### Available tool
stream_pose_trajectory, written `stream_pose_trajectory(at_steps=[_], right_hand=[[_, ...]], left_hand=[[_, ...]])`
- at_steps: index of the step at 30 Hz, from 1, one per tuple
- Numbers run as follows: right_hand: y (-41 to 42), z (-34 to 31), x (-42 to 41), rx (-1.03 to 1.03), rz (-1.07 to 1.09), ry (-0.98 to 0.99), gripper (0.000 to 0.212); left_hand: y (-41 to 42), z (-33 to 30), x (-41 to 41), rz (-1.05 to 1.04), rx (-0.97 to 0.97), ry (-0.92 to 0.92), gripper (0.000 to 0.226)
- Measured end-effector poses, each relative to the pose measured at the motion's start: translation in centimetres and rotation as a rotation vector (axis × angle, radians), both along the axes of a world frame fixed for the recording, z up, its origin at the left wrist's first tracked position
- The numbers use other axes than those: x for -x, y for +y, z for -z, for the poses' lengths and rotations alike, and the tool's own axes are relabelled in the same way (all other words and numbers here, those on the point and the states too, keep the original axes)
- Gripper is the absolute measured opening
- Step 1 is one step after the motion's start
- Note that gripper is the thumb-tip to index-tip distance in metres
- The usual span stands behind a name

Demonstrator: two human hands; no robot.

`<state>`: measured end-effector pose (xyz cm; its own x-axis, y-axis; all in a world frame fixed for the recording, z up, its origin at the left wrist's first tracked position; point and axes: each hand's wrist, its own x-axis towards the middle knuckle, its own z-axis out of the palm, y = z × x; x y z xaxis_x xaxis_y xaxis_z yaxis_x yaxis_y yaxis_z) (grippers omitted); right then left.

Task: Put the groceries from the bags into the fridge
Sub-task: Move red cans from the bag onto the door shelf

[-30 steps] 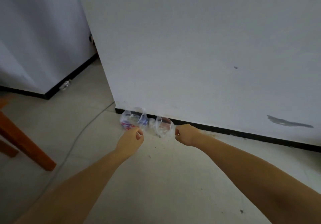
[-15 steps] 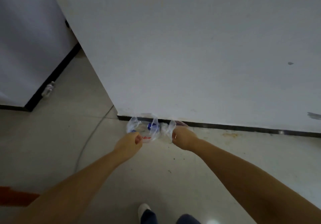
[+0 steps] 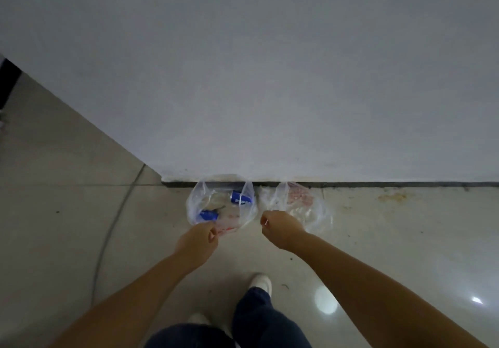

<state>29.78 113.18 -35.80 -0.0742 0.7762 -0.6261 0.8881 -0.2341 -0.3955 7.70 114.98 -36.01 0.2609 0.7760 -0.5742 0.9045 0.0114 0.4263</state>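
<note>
grip: each hand apparently pinches a bag — left hand, right hand, left bag, right bag.

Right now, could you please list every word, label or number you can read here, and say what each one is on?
None can be read for certain.
White lettering on the blue can in the left bag: too blurred.
Second blue can: print illegible.
Red print on the left bag, and on the right bag: too blurred.

two plastic bags sit on the floor against the foot of the wall: the left bag, with cans inside, just beside the right bag. a cable runs along the floor to their left.
</note>
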Motion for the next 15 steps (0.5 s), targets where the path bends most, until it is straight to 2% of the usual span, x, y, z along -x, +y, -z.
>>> stream_pose_trajectory(at_steps=[5,8,10,13,15], right_hand=[[6.0,14.7,3.7,-0.014,0.067,0.073,0.027],[9.2,24.1,5.2,-0.127,-0.022,0.058,0.029],[11.1,30.1,5.7,-0.222,-0.178,0.017,0.027],[12.8,37.7,5.1,-0.385,-0.513,-0.058,0.025],[13.0,41.5,3.6,-0.511,-0.649,-0.096,0.021]], left_hand=[[4.7,15.7,1.7,0.149,0.055,-0.005,0.014],[7.8,24.9,1.8,0.233,0.019,0.010,0.020],[10.4,30.3,1.7,0.272,-0.045,-0.002,0.021],[14.6,37.5,1.4,0.506,-0.147,-0.044,0.022],[17.0,41.5,1.3,0.650,-0.179,-0.041,0.020]])
